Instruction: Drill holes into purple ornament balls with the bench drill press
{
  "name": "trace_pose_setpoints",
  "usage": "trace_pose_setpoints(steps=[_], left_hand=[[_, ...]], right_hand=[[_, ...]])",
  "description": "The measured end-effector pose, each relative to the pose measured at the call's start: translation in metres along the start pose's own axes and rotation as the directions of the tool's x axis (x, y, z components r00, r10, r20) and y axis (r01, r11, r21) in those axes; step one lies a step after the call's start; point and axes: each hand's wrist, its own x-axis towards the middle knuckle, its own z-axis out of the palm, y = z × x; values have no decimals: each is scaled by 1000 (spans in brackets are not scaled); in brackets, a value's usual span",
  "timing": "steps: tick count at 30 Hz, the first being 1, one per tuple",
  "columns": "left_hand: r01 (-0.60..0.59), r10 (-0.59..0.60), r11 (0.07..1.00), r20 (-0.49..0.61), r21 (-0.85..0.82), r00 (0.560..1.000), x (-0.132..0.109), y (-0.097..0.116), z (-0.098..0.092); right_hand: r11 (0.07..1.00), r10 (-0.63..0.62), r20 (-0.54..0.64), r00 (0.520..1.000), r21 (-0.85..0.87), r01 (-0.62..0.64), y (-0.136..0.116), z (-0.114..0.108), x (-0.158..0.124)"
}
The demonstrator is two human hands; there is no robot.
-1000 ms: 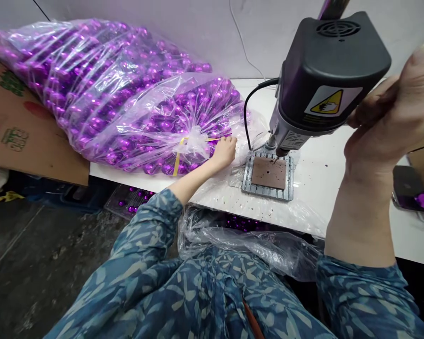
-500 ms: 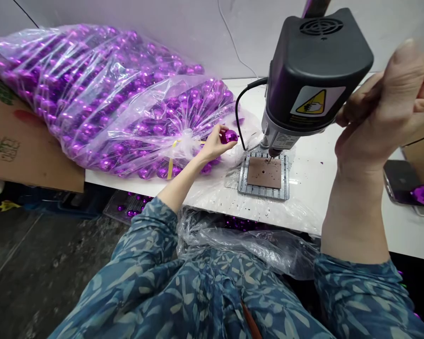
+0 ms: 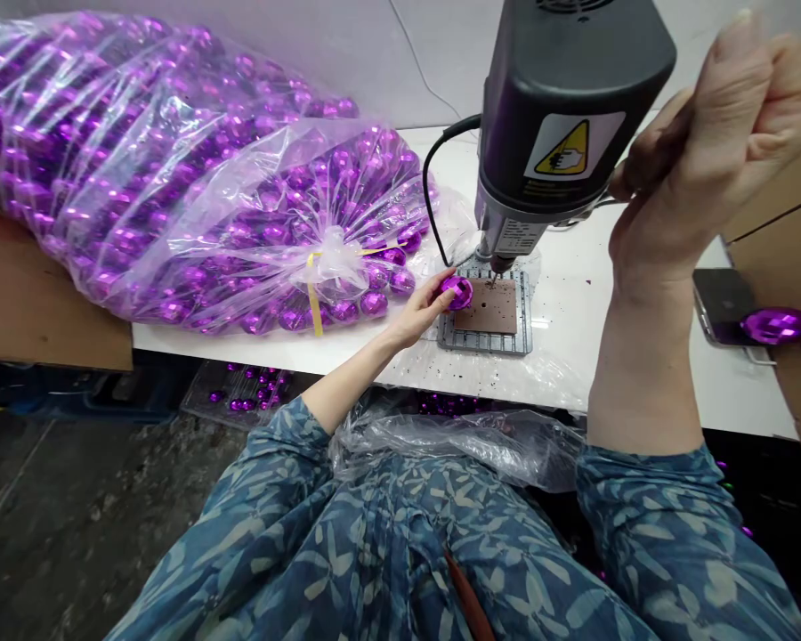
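Note:
My left hand (image 3: 424, 312) pinches a shiny purple faceted ball (image 3: 457, 292) between thumb and fingers. It holds the ball over the left edge of a brown square plate (image 3: 500, 316), which has a small hole in its middle. This plate lies on the grey slotted base (image 3: 521, 342) of a small black drill press (image 3: 574, 98). The drill bit (image 3: 495, 278) points down above the plate, apart from the ball. Raised at the right of the motor housing, my right hand (image 3: 714, 151) is closed around the press's handle, which is mostly hidden by the fingers.
A big clear bag (image 3: 173, 178) of purple balls, tied at its neck (image 3: 337, 258), fills the table's left. Dark shavings dot the white table (image 3: 561, 312). At right lie a phone (image 3: 721, 298) and another purple ball (image 3: 778, 326). A black cable (image 3: 431, 196) loops beside the press.
My left hand has carried the purple ball from beside the bag rightward to the plate's edge. My right hand stays closed beside the press. The whole view has shifted slightly.

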Motion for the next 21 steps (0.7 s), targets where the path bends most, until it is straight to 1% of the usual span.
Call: trace_pose_setpoints(steps=[3,5,8,15,21], left_hand=[[-46,49,984,-15,172,999,12,-8,9],[-58,65,972,-24,229,998,18,-10,13],[-43,49,977,-26,208,998,23,-11,19],[-99,96,987,24,130,995,35,-14,27],[-124,120,972,30,201,992,44,-22,28]], right_hand=[[1000,-3,-1,1000,-12,3,0,1,0],[1000,7,7,1000,-21,-7,-1,1,-1],[1000,9,11,1000,-15,-9,-2,2,-2],[999,-2,21,1000,-36,3,-2,2,-1],[999,27,14,1000,-22,-26,-3,1,-2]])
